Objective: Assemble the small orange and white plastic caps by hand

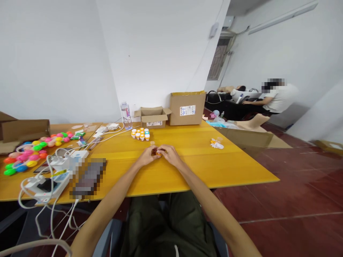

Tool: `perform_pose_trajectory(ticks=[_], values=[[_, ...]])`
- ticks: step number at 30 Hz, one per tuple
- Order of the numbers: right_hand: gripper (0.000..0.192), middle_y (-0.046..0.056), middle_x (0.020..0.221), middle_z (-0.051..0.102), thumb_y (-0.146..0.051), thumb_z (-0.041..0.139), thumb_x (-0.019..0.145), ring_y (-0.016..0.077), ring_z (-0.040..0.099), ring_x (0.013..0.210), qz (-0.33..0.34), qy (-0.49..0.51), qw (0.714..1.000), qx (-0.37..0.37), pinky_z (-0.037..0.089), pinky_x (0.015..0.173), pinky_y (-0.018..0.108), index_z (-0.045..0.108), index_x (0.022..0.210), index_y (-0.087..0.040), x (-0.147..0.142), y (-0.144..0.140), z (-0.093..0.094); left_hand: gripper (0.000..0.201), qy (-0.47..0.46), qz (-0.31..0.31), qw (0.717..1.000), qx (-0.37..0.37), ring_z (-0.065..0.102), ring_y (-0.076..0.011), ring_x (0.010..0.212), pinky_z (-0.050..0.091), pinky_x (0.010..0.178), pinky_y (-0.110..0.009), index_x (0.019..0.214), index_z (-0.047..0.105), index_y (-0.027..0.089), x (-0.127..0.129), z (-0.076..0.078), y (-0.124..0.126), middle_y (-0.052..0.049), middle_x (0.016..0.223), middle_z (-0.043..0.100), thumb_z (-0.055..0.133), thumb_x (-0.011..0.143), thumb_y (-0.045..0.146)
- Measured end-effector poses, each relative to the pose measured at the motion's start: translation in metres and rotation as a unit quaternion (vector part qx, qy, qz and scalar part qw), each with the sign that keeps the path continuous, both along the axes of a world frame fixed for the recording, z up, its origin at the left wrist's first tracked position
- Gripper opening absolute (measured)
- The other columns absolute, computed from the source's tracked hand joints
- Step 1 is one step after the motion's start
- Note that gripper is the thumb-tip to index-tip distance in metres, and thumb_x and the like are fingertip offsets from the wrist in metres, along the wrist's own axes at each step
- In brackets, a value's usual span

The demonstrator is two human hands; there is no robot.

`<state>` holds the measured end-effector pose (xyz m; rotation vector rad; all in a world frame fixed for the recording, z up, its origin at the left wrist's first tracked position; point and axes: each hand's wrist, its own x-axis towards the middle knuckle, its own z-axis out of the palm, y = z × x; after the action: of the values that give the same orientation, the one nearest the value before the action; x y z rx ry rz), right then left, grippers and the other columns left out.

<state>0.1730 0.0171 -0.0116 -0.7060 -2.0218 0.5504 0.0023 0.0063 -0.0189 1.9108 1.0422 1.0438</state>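
two hands: left hand [148, 156] and right hand [170, 154] meet fingertip to fingertip, both pinched narrow on one small orange piece [158, 152]
piece: straight ahead at the body's midline, low over the yellow tabletop [193, 164], equally near both hands
long axis: too small to tell
beyond: cluster of small capped bottles [140, 134], farther away, slightly left

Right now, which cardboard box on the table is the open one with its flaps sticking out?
The small box in the middle, beside the water bottle. Its flaps stick out sideways. The bigger box to its right stands taller.
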Motion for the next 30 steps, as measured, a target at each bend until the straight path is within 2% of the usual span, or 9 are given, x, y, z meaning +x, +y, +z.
perform_pose_trajectory(ticks=[20, 30], values=[[0.015, 0.002, 0.077, 0.071, -0.018, 0.057, 0.084, 0.0172, 0.064, 0.073, 0.001, 0.003, 1.0, -0.028, 0.049, 0.07, 0.027, 0.068, 0.076, -0.022, -0.0004, 0.0014, -0.0006, 0.022, 0.03, 0.014, 0.999, 0.01, 0.057, -0.0136, 0.067, 0.048, 0.067, -0.027, 0.083, 0.059, 0.016, 0.0012, 0.0054, -0.003, 0.001, 0.073, 0.06, 0.069, 0.073, 0.033], [0.014, 0.002, 0.077, 0.072, -0.017, 0.057, 0.082, 0.0174, 0.065, 0.072, 0.008, 0.012, 0.999, -0.047, 0.049, 0.07, 0.027, 0.069, 0.076, -0.021, 0.0002, 0.004, -0.0013, 0.023, 0.037, 0.013, 0.999, 0.025, 0.056, -0.0136, 0.068, 0.048, 0.068, -0.027, 0.085, 0.061, 0.017, -0.0005, 0.003, -0.001, 0.002, 0.071, 0.059, 0.069, 0.074, 0.035]])
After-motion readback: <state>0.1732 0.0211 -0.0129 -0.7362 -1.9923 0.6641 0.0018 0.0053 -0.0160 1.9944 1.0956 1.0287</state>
